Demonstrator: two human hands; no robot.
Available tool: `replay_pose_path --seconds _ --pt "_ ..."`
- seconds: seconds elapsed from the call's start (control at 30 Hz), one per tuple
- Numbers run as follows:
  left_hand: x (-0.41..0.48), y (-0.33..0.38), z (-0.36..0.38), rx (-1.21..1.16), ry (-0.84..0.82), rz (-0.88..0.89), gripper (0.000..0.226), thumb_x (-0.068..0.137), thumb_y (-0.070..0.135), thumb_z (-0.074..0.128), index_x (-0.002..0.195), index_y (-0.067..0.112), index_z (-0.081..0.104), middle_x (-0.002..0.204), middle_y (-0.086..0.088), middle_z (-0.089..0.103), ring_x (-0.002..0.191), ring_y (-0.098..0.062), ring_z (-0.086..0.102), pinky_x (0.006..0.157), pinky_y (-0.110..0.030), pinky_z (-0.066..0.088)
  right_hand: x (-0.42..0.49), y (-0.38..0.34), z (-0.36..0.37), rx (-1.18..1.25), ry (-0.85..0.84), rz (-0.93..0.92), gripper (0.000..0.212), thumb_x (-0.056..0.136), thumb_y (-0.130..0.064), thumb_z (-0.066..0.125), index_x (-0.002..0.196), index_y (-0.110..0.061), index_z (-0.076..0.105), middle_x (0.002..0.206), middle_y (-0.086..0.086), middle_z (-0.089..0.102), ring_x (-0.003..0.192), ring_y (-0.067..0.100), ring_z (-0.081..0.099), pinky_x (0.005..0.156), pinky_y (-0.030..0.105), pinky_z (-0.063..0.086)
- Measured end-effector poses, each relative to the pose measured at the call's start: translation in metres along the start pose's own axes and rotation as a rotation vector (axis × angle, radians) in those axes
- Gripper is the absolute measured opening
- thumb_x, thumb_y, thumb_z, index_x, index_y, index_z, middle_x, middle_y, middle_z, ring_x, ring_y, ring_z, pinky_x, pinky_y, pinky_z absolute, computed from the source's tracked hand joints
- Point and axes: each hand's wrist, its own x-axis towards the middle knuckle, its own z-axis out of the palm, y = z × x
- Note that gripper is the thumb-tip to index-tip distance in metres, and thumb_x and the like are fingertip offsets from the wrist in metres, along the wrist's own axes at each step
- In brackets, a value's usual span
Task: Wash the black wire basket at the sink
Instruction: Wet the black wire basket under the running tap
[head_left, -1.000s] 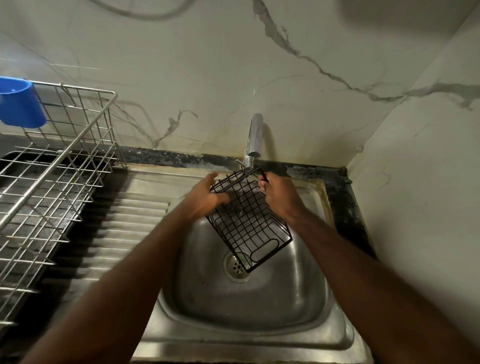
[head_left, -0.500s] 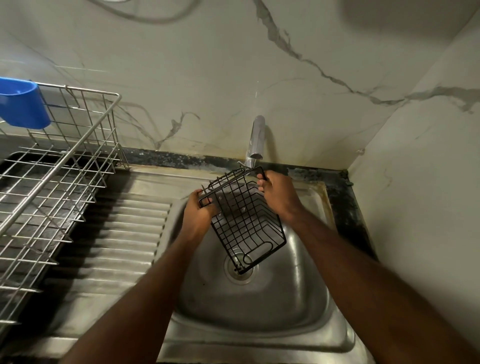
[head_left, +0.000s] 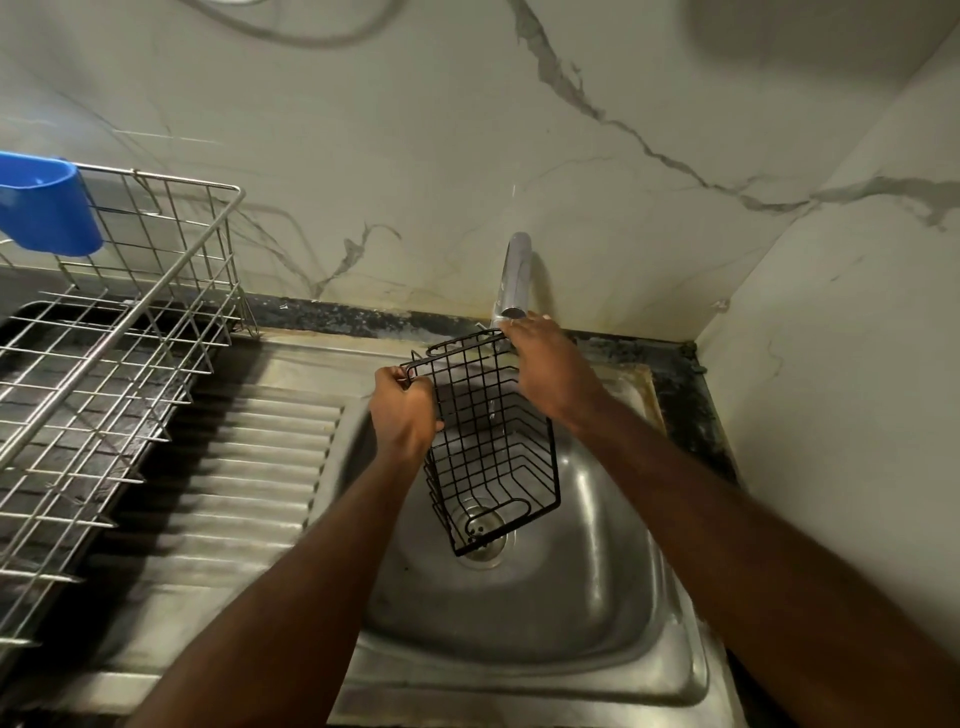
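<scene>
Black wire basket (head_left: 493, 441) up on end over the sink bowl (head_left: 597, 597), both hands on it!

The left hand (head_left: 405, 415) has its fingers curled tight round the basket's top corner at 9 o'clock of the frame; the right hand (head_left: 553, 371) lies over the far top rim at 1 o'clock, fingers bent down on the wire, right under the chrome faucet spout (head_left: 514, 275). The basket hangs tilted, its lower end with the oval loop just above the drain (head_left: 483, 543) at 6 o'clock; whether it touches, I cannot tell. A thin run of water shows inside the mesh. Out at 9 o'clock lies the ribbed drainboard (head_left: 249, 467), and beyond it the steel dish rack (head_left: 130, 322) with a blue plastic cup (head_left: 47, 208) hooked at 10 o'clock.
</scene>
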Motion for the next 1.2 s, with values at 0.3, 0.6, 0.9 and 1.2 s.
replay_pose_path --seconds 0.3,0.6,0.9,1.2 --pt "0.002 0.015 0.011 0.106 -0.025 0.015 0.030 0.099 0.014 0.051 0.127 0.006 0.046 0.098 -0.001 0.050 0.082 -0.018 0.057 0.067 -0.044 0.063 -0.005 -0.007 -0.002 0.012 -0.086 -0.081 0.071 0.080 0.013 0.051 0.145 -0.013 0.040 0.149 0.004 0.043 0.140 0.017 0.035 0.118 0.033 0.024" --pt "0.007 0.015 0.019 0.186 -0.062 0.034 0.031 0.096 0.015 0.055 0.125 0.008 0.047 0.100 -0.005 0.055 0.086 -0.022 0.061 0.076 -0.049 0.061 0.000 -0.007 -0.008 0.009 -0.168 -0.035 0.071 0.078 0.010 0.051 0.144 -0.015 0.042 0.147 0.004 0.045 0.136 0.018 0.041 0.113 0.030 0.032" --pt "0.010 0.015 0.020 0.209 -0.090 0.047 0.033 0.092 0.020 0.058 0.121 0.009 0.048 0.099 -0.005 0.056 0.094 -0.029 0.063 0.080 -0.051 0.060 0.004 0.021 -0.009 -0.004 -0.183 0.067 0.055 0.082 0.003 0.053 0.136 -0.010 0.051 0.136 0.010 0.056 0.124 0.024 0.053 0.106 0.037 0.042" --pt "0.003 0.024 0.034 0.257 -0.175 0.094 0.041 0.088 0.022 0.057 0.125 0.008 0.046 0.105 -0.008 0.057 0.094 -0.030 0.062 0.078 -0.050 0.060 0.006 0.002 -0.005 0.040 -0.132 -0.101 0.041 0.098 -0.008 0.044 0.138 -0.013 0.051 0.137 0.008 0.057 0.124 0.023 0.053 0.106 0.038 0.042"
